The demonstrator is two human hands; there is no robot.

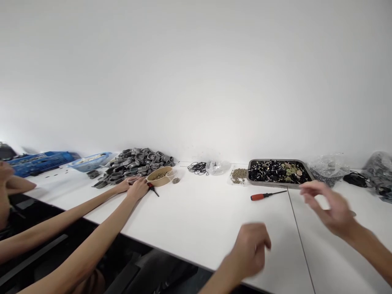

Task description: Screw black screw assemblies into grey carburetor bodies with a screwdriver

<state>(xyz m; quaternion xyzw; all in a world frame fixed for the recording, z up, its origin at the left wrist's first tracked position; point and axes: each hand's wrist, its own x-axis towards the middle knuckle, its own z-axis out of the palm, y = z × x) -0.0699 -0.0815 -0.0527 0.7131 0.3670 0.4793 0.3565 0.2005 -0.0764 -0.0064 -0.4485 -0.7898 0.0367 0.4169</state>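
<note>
My left hand (251, 247) hovers over the white table (199, 220) near its front edge, fingers curled loosely and blurred by motion; nothing shows in it. My right hand (329, 206) is raised above the table to the right, fingers spread apart and empty, also blurred. It is just right of a red-handled screwdriver (266, 196) that lies flat in front of a metal tray (308, 173) filled with small black parts. Neither hand touches anything.
A co-worker's two arms reach from the left to a tan bowl (161, 176) and a pile of grey rings (134, 163). Blue crates (43, 161), black rubber bands (197, 167), a heap of small brass pieces (239, 175) and plastic bags (329, 167) line the back.
</note>
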